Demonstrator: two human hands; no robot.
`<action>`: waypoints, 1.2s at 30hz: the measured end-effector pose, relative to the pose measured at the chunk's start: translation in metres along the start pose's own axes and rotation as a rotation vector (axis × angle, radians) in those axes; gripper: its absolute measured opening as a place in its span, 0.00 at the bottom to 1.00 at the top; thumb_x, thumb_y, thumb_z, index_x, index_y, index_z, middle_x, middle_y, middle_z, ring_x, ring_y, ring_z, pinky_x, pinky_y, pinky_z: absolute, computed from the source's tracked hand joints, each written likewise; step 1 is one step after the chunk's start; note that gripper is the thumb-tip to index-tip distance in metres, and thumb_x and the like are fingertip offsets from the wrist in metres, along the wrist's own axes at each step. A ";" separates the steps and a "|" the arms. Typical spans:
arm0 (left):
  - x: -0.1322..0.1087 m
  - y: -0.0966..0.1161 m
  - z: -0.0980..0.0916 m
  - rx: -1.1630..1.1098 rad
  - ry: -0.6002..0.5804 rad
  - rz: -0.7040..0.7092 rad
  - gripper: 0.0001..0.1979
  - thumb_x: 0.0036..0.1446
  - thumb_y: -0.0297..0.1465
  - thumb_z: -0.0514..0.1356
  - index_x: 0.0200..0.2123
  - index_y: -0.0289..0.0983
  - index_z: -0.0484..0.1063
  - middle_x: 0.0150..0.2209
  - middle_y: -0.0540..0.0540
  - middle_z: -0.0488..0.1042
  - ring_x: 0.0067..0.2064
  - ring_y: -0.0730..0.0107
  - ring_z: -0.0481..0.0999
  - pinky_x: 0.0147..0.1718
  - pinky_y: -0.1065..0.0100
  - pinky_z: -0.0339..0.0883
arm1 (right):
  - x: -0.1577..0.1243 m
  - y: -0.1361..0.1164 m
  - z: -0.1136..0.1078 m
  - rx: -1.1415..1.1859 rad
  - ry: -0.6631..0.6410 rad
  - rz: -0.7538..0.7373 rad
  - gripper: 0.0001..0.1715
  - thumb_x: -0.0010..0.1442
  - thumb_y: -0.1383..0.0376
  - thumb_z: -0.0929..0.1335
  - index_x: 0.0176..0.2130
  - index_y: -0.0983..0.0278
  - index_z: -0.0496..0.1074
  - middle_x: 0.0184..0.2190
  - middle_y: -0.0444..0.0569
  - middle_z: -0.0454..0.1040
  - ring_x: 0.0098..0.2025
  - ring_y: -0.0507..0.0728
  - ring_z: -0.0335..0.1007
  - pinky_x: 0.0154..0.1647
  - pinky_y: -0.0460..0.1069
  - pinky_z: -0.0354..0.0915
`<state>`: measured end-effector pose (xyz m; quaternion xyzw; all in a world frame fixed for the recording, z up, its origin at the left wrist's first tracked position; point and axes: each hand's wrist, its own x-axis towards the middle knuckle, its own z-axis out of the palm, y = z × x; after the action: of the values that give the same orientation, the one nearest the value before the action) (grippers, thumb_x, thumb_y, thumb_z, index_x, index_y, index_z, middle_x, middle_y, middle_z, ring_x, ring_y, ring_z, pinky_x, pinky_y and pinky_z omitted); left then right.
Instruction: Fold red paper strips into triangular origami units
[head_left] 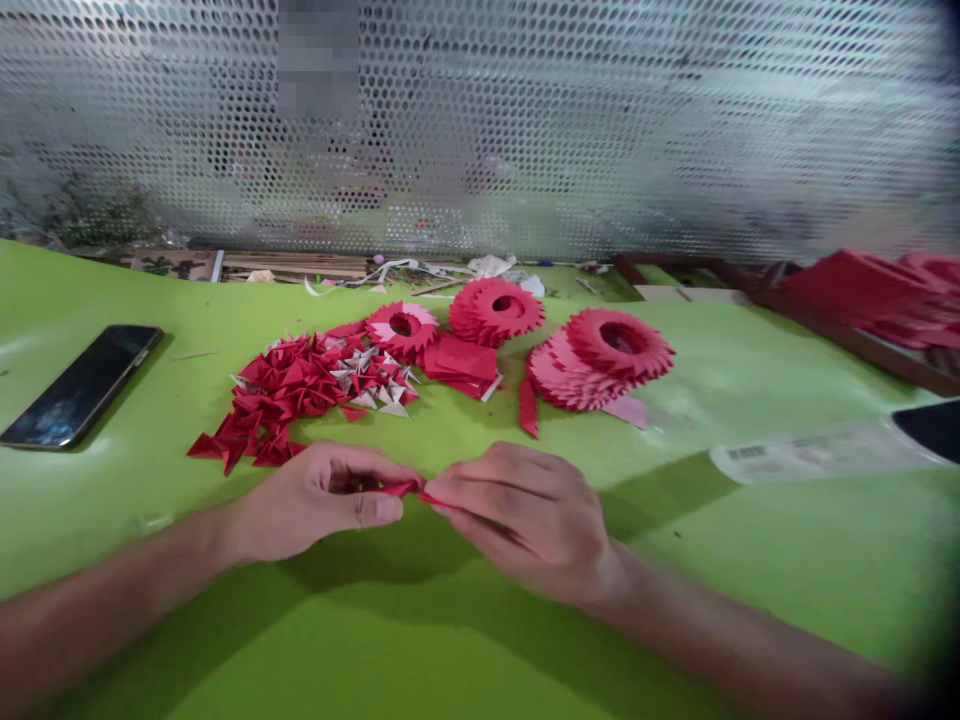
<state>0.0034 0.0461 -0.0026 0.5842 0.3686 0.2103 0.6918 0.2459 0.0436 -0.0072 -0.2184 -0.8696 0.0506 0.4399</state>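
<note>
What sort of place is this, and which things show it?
Probably a papercraft worktable, judging by the heap of folded red pieces, the stacked toothed paper rings and the pile of red sheets.

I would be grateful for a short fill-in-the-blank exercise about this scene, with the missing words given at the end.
1. The left hand and the right hand hold paper whose colour is ____.
2. The phone lies to the ____ of the pile of folded pieces.
3. The tabletop is coloured ____.
4. The metal panel behind the table is covered with many small ____.

Missing words: red; left; green; holes.
</note>
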 end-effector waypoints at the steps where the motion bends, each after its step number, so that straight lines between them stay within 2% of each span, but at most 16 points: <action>1: 0.000 0.000 0.000 -0.012 -0.004 -0.003 0.12 0.58 0.35 0.67 0.44 0.36 0.80 0.32 0.50 0.73 0.29 0.75 0.64 0.26 0.75 0.57 | 0.000 0.000 0.001 -0.009 0.007 -0.001 0.11 0.60 0.72 0.73 0.44 0.65 0.76 0.34 0.47 0.82 0.30 0.50 0.75 0.29 0.46 0.70; 5: 0.000 0.002 0.001 -0.037 -0.005 -0.007 0.11 0.57 0.32 0.67 0.43 0.36 0.80 0.34 0.50 0.75 0.31 0.75 0.67 0.30 0.74 0.60 | 0.001 -0.001 0.001 -0.023 -0.003 0.008 0.09 0.61 0.72 0.73 0.43 0.66 0.76 0.33 0.47 0.81 0.29 0.50 0.73 0.28 0.46 0.68; 11: 0.001 0.001 0.002 -0.027 0.007 -0.012 0.10 0.57 0.31 0.67 0.43 0.37 0.80 0.33 0.50 0.76 0.30 0.75 0.67 0.29 0.75 0.60 | 0.001 0.001 0.001 -0.039 -0.023 0.013 0.07 0.61 0.72 0.73 0.42 0.66 0.77 0.33 0.46 0.80 0.29 0.50 0.73 0.28 0.46 0.67; 15: 0.002 0.002 0.002 -0.039 0.019 0.005 0.10 0.57 0.30 0.67 0.43 0.38 0.81 0.37 0.50 0.78 0.33 0.74 0.70 0.33 0.74 0.64 | 0.002 0.001 0.001 -0.061 -0.037 -0.005 0.05 0.62 0.71 0.72 0.41 0.65 0.77 0.32 0.46 0.80 0.29 0.49 0.73 0.28 0.45 0.66; 21: 0.002 -0.001 0.002 -0.002 0.029 0.016 0.11 0.57 0.31 0.68 0.44 0.39 0.81 0.38 0.49 0.79 0.34 0.72 0.72 0.34 0.72 0.66 | 0.005 -0.001 -0.003 -0.138 -0.074 -0.033 0.04 0.63 0.71 0.71 0.40 0.64 0.78 0.32 0.44 0.81 0.28 0.49 0.73 0.28 0.45 0.65; 32: 0.002 -0.002 0.002 0.069 0.022 0.019 0.11 0.58 0.34 0.67 0.44 0.39 0.81 0.36 0.49 0.76 0.32 0.73 0.69 0.31 0.73 0.62 | 0.007 -0.002 -0.002 -0.142 -0.074 -0.029 0.04 0.64 0.70 0.70 0.37 0.64 0.78 0.30 0.43 0.80 0.27 0.48 0.72 0.27 0.45 0.63; 36: 0.003 -0.001 0.003 0.075 0.023 0.023 0.12 0.58 0.35 0.67 0.45 0.38 0.81 0.36 0.49 0.76 0.33 0.73 0.69 0.32 0.73 0.62 | 0.003 -0.001 -0.003 -0.174 -0.097 -0.073 0.03 0.62 0.71 0.72 0.38 0.65 0.78 0.31 0.42 0.80 0.26 0.47 0.70 0.25 0.46 0.61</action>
<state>0.0077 0.0460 -0.0042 0.6113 0.3775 0.2111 0.6628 0.2463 0.0442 -0.0031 -0.2213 -0.8983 -0.0306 0.3784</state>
